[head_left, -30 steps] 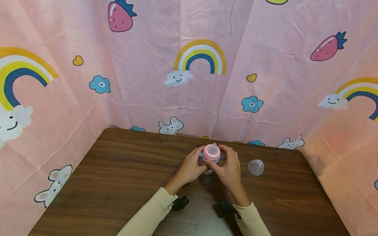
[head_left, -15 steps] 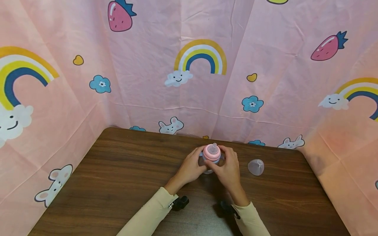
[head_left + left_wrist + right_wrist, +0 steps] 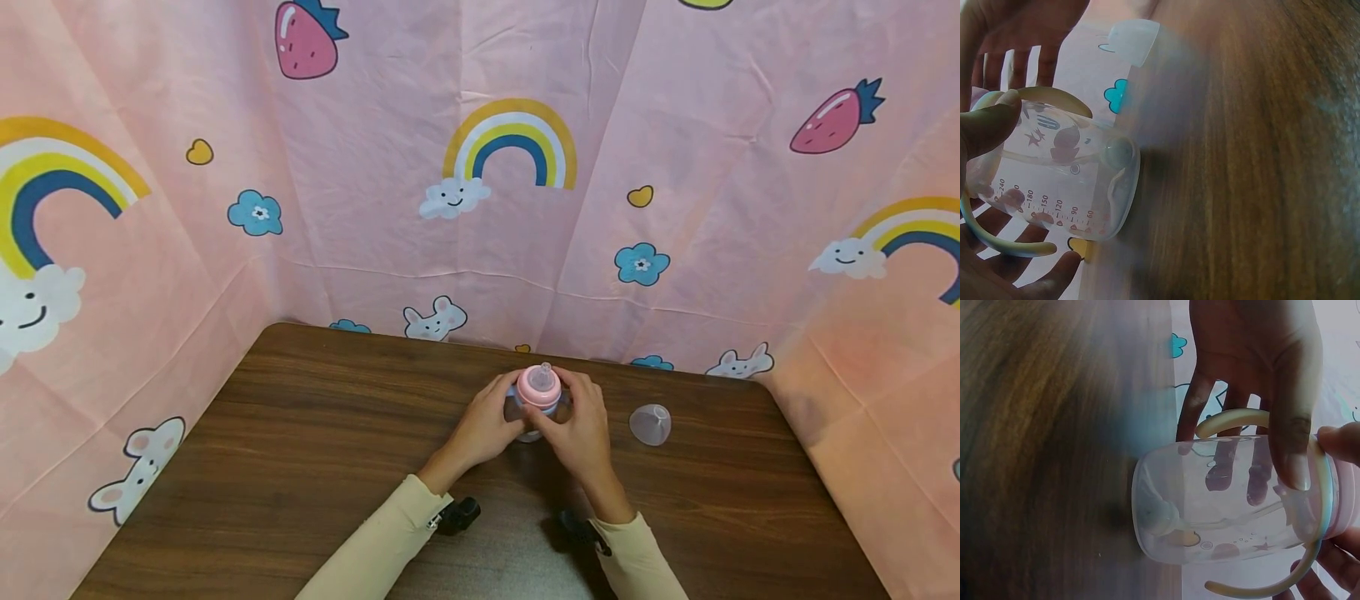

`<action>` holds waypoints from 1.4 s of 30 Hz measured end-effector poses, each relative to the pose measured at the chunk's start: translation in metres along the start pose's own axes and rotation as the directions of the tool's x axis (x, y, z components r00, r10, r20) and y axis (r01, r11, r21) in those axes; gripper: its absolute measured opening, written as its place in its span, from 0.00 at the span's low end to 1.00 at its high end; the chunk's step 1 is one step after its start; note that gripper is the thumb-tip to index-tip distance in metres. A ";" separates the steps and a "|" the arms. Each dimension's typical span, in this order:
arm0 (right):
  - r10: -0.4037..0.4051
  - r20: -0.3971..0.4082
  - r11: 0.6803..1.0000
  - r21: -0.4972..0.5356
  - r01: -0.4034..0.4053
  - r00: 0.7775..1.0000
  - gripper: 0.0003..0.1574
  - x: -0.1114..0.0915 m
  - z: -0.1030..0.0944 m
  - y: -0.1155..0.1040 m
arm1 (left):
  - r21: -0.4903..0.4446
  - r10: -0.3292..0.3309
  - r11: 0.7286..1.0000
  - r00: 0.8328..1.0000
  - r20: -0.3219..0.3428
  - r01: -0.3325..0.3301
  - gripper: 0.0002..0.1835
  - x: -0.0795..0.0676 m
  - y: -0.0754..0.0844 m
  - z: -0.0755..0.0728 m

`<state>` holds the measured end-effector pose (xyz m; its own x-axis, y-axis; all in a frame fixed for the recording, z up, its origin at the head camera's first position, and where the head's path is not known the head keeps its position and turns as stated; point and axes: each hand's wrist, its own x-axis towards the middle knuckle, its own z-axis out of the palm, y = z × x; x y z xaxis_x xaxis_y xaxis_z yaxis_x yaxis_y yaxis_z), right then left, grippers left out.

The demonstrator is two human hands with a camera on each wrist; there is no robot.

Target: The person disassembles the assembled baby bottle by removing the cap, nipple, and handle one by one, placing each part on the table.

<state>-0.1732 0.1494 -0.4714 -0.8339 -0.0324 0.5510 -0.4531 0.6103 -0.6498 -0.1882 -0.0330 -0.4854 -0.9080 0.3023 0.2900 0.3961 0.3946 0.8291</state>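
A clear baby bottle (image 3: 1072, 172) stands upright at the back of the table, its pink collar (image 3: 540, 392) and clear teat (image 3: 542, 377) uppermost. My left hand (image 3: 483, 425) holds it from the left, the thumb against the front of the bottle. From the right, my right hand (image 3: 587, 429) grips near the collar, its thumb across the front. Two curved pale handles stick out at the sides, one handle (image 3: 1254, 590) among my right fingers. Inside the bottle runs a straw with a weighted end (image 3: 1163, 517). Measuring marks show in the left wrist view.
A clear dome-shaped cap (image 3: 650, 425) rests on the dark wooden table (image 3: 315, 467) to the right of the bottle. Pink patterned cloth (image 3: 360, 208) hangs behind the table and along both sides, close to its edges.
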 end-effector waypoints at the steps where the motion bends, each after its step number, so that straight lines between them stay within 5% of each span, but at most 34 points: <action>1: -0.002 0.003 1.000 0.000 0.002 1.000 0.45 0.000 0.000 0.000 | 0.001 0.002 1.000 1.000 -0.001 -0.002 0.38 0.000 0.000 0.000; 42: 0.028 -0.006 1.000 0.010 -0.028 1.000 0.50 -0.002 0.001 -0.004 | 0.017 -0.009 1.000 1.000 0.005 0.009 0.39 0.000 -0.001 0.000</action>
<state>-0.1700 0.1465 -0.4704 -0.8443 -0.0105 0.5358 -0.4329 0.6026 -0.6704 -0.1887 -0.0335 -0.4856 -0.9111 0.3026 0.2799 0.3899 0.4123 0.8234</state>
